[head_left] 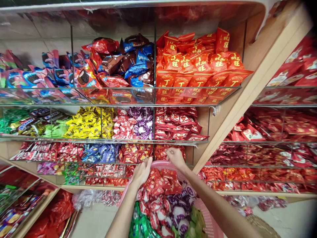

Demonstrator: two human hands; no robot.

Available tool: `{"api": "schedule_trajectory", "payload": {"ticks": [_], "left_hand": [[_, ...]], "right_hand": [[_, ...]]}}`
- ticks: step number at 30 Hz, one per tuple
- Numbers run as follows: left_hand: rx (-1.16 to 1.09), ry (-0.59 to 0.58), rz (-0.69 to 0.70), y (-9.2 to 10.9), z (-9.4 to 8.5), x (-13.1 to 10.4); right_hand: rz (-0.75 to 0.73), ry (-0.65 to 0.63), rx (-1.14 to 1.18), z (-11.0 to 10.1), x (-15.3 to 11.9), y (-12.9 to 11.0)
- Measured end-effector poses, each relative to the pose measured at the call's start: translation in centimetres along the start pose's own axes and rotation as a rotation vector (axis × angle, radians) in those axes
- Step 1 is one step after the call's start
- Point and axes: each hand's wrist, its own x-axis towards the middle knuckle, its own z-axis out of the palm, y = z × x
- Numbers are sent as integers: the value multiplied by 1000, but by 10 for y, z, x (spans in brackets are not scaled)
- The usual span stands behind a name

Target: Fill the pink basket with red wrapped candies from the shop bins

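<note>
A pink plastic basket (206, 216) sits low in front of me, filled with wrapped candies. Small red packets (162, 183) lie at its far side, red-and-white candies (156, 211) and purple-and-white ones (179, 211) in its middle, and green-wrapped ones (142, 224) at the near left. My left hand (141, 172) is closed at the basket's far left rim, its fingers partly hidden. My right hand (175, 157) is closed with curled fingers just above the far rim, in front of a shelf compartment of red packets (159, 152); anything in it is hidden.
Tiered shelves with clear dividers hold yellow candies (90, 122), blue packets (100, 152), orange-red bags (198, 66) and cookie packs (111, 62). A wooden upright (247, 96) slants at the right. Clear plastic bags (90, 198) lie on the floor, and a woven basket (262, 226) stands lower right.
</note>
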Motion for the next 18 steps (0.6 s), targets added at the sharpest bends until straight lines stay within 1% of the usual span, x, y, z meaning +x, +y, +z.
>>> {"api": "schedule_trajectory", "payload": {"ticks": [3, 6, 8, 11, 14, 16, 18], "left_hand": [[4, 4, -1, 0, 0, 0], [15, 0, 5, 1, -1, -1], [22, 0, 14, 2, -1, -2], [26, 1, 17, 2, -2, -3], [30, 1, 17, 2, -2, -2], [34, 3, 23, 2, -2, -2], [35, 3, 22, 1, -2, -2]], "right_hand": [[174, -33, 67, -2, 19, -1], [315, -94, 139, 6, 34, -2], [364, -112, 186, 14, 41, -3], [389, -106, 242, 21, 48, -4], [378, -77, 269, 22, 48, -3], [345, -53, 276, 20, 45, -2], [281, -26, 280, 14, 38, -2]]}}
